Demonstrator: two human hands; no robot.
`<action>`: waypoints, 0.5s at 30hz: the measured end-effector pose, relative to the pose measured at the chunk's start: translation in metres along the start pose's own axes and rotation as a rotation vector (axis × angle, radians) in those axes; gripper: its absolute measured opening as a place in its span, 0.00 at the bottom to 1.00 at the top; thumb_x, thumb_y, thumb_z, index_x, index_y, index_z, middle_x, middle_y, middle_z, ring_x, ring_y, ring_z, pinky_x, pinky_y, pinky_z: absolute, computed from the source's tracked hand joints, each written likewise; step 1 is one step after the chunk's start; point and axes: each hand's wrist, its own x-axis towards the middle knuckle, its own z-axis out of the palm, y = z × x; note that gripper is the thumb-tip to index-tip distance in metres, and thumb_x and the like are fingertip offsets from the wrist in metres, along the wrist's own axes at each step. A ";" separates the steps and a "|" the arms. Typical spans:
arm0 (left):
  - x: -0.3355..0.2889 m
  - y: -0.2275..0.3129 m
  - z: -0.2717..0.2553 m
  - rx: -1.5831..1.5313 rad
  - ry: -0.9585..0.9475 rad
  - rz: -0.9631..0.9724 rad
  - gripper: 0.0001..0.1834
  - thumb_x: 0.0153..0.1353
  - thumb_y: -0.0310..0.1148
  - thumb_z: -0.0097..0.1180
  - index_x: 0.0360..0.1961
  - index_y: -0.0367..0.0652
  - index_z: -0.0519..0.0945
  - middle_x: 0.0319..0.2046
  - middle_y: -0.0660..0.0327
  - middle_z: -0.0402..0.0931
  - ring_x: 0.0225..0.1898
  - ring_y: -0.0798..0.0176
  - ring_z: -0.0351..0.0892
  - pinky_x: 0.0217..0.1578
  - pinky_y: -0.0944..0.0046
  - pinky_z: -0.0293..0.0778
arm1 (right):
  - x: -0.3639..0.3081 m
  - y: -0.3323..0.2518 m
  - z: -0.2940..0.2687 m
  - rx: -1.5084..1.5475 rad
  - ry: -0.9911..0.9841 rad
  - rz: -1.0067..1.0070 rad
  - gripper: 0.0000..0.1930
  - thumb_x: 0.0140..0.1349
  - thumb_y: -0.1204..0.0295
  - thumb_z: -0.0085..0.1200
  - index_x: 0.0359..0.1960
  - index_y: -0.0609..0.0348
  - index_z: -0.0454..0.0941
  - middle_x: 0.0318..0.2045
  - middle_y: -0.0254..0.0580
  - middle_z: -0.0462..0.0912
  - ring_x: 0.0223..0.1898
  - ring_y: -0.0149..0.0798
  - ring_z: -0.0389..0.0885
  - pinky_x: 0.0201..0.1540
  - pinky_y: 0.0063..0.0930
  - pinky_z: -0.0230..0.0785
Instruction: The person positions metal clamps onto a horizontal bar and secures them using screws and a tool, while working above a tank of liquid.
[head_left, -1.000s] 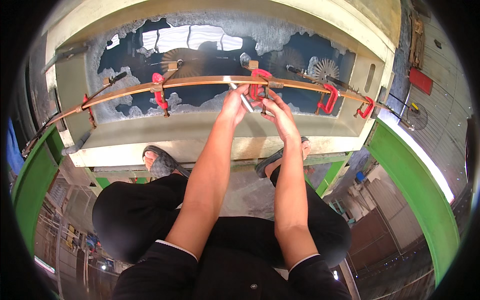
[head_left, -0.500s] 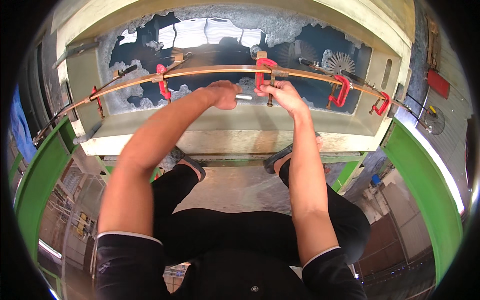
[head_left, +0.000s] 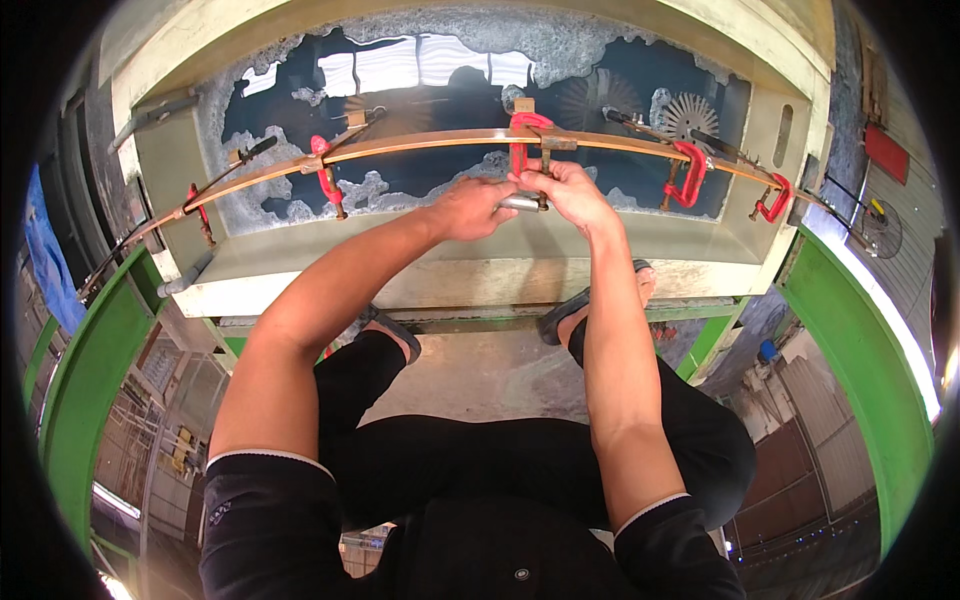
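Note:
My left hand (head_left: 474,207) is closed around a short silver metal tube (head_left: 521,202), whose free end is at the lower end of a clamp screw (head_left: 544,190). That screw belongs to the middle red C-clamp (head_left: 518,152), fixed on a long copper-coloured strip (head_left: 430,143). With fingers bent and pressed together, my right hand (head_left: 578,197) is at the same screw, just right of the red frame. Its fingertips cover part of the screw and nearly meet my left fingers. The strip runs across a pale trough (head_left: 470,275) of dark water with grey foam patches.
More red C-clamps grip the strip: one (head_left: 325,170) to the left, another (head_left: 690,175) to the right. A slotted round disc (head_left: 690,117) shows at the trough's right. Green beams (head_left: 850,360) flank me. A fan (head_left: 880,228) stands at far right.
My left hand has moved right with the metal tube, bringing it against the clamp screw's lower end. My right hand stays at the clamp. The whole view has shifted slightly.

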 end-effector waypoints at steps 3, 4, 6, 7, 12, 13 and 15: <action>0.010 0.003 0.007 0.084 0.020 0.046 0.17 0.62 0.39 0.52 0.48 0.41 0.72 0.45 0.48 0.75 0.49 0.44 0.73 0.52 0.47 0.66 | 0.000 0.004 0.001 -0.032 0.058 -0.032 0.13 0.62 0.71 0.55 0.46 0.64 0.78 0.38 0.37 0.83 0.39 0.28 0.79 0.42 0.21 0.70; 0.010 0.001 0.011 0.081 0.022 0.042 0.17 0.62 0.39 0.52 0.48 0.41 0.72 0.45 0.48 0.75 0.49 0.44 0.73 0.52 0.47 0.66 | -0.001 0.004 0.004 -0.034 0.054 -0.029 0.13 0.62 0.71 0.55 0.46 0.64 0.78 0.38 0.37 0.83 0.39 0.28 0.79 0.42 0.21 0.70; 0.008 -0.007 0.016 -0.034 0.078 0.095 0.18 0.62 0.40 0.52 0.49 0.40 0.71 0.46 0.46 0.74 0.49 0.44 0.73 0.52 0.46 0.66 | -0.002 0.003 0.012 0.009 0.102 -0.062 0.12 0.62 0.72 0.54 0.44 0.66 0.78 0.37 0.38 0.83 0.38 0.28 0.78 0.43 0.22 0.70; 0.010 -0.008 0.015 -0.035 0.083 0.091 0.18 0.62 0.40 0.52 0.49 0.40 0.71 0.46 0.46 0.74 0.49 0.44 0.73 0.52 0.46 0.66 | 0.000 0.004 0.012 0.005 0.097 -0.062 0.12 0.62 0.72 0.54 0.44 0.66 0.78 0.37 0.38 0.83 0.38 0.28 0.78 0.43 0.22 0.70; 0.008 0.031 -0.014 0.149 -0.222 -0.070 0.22 0.65 0.44 0.47 0.47 0.33 0.69 0.31 0.43 0.78 0.36 0.39 0.79 0.39 0.43 0.72 | -0.002 0.013 0.009 -0.043 0.128 -0.110 0.14 0.65 0.72 0.51 0.48 0.70 0.73 0.41 0.46 0.83 0.43 0.32 0.81 0.47 0.22 0.70; 0.005 0.037 -0.019 0.147 -0.220 -0.072 0.22 0.65 0.44 0.47 0.47 0.33 0.69 0.31 0.43 0.78 0.36 0.39 0.79 0.39 0.43 0.72 | -0.001 0.012 0.010 -0.045 0.125 -0.109 0.14 0.65 0.72 0.51 0.48 0.70 0.73 0.41 0.46 0.83 0.43 0.32 0.81 0.47 0.22 0.70; 0.000 0.046 -0.025 0.238 -0.193 -0.109 0.23 0.66 0.47 0.43 0.46 0.33 0.69 0.24 0.45 0.78 0.30 0.37 0.79 0.34 0.43 0.73 | -0.002 0.009 0.010 -0.008 0.125 -0.087 0.14 0.65 0.73 0.50 0.48 0.71 0.72 0.40 0.48 0.83 0.43 0.34 0.82 0.47 0.24 0.72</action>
